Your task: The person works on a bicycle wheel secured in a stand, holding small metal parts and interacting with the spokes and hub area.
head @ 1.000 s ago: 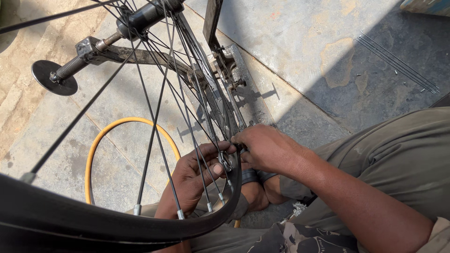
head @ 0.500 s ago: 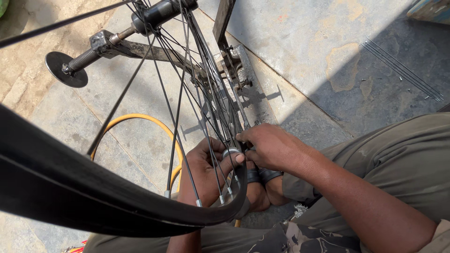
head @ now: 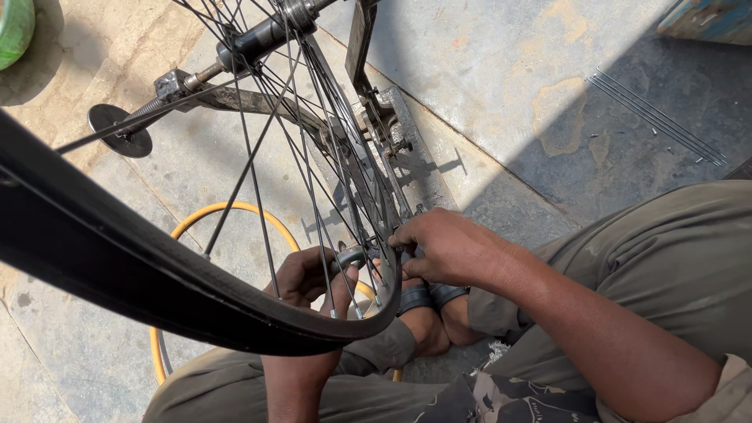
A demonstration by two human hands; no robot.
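Observation:
A bicycle wheel with a black rim [head: 117, 266] and thin metal spokes [head: 258, 164] stands upright in a metal stand [head: 235, 98] in front of me. My left hand [head: 309, 278] reaches through the spokes from the left and grips a small silver tool [head: 352, 256] near the rim's lower edge. From the right, my right hand [head: 442, 247] pinches a spoke where it meets the rim, fingertips close to the tool. The hub and axle [head: 258, 39] sit at the top of the view.
A yellow hoop [head: 235, 211] lies on the concrete floor under the wheel. Several loose spokes [head: 658, 117] lie on the floor at the right. My sandalled foot [head: 435, 313] rests below my hands. A green container [head: 16, 27] shows at the top left.
The view has shifted, so the wheel rim sweeps higher across the left. Both hands stay at the same spot on the rim, with the fingers slightly turned.

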